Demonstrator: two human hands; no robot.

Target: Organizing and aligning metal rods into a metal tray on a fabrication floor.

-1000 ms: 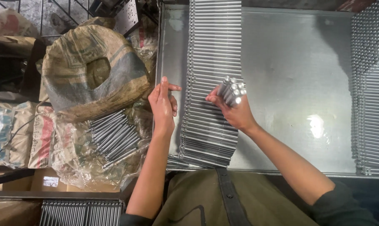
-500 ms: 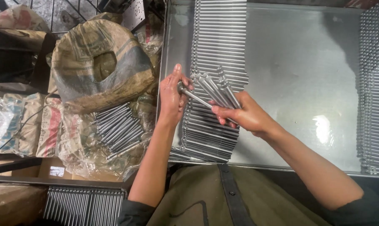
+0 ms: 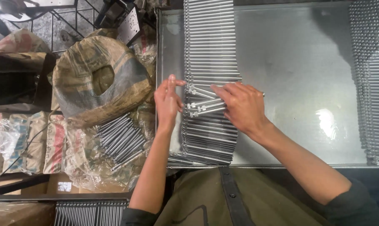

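A long row of silver metal rods (image 3: 210, 42) lies side by side along the left part of a shiny metal tray (image 3: 290, 62). My right hand (image 3: 241, 106) lies palm down over a few loose rods (image 3: 204, 104) set on top of that row, their capped ends pointing left. One rod tip shows past the hand's right side. My left hand (image 3: 168, 100) is at the row's left edge, fingers apart, fingertips by the ends of the loose rods.
A second stack of rods (image 3: 373, 83) fills the tray's right edge. Left of the tray sit a round sack-wrapped bundle (image 3: 97, 79), a loose pile of rods (image 3: 120, 138) on plastic sacking, and more rods (image 3: 89, 213) at the bottom.
My right hand has lowered the fanned bunch of rods and now presses them flat on the row. My left hand has let go of the rod ends and opened beside them.
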